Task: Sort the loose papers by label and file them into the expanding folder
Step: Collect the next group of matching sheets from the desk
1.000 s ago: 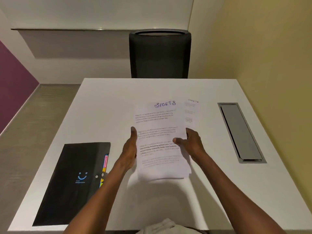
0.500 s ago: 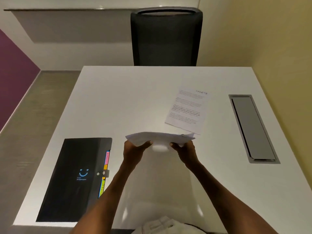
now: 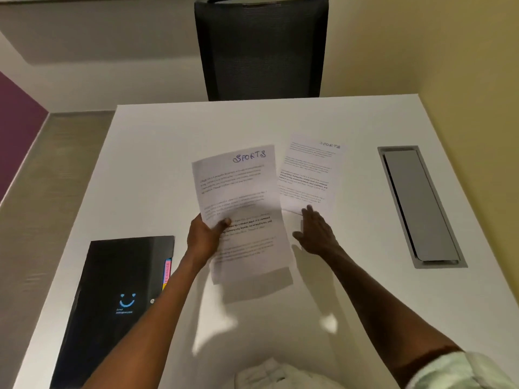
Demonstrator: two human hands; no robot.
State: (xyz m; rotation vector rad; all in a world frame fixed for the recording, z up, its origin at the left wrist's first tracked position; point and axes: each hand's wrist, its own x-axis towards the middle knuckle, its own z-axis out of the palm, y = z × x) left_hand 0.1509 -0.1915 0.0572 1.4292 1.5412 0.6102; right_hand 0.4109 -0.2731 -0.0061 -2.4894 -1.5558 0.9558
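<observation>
We see a white table [image 3: 157, 153] with a black chair [image 3: 261, 49] beyond. Our left hand [image 3: 205, 237] pinches a SPORTS stack [image 3: 241, 214], heading away, long axis near-to-far. Our right hand [image 3: 317, 234], fingers spread, touches the flat sheet [image 3: 309, 175]. The expanding folder [image 3: 112, 299] lies near-left.

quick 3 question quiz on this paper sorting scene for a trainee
1. True or false: the left hand holds a paper stack whose top sheet reads SPORTS.
2. The right hand is: A) gripping the black folder B) open, fingers at the near edge of the sheet on the table C) out of view
3. Fill in: the folder lies to the person's ____.

Key: 1 true; 2 B; 3 left
</observation>
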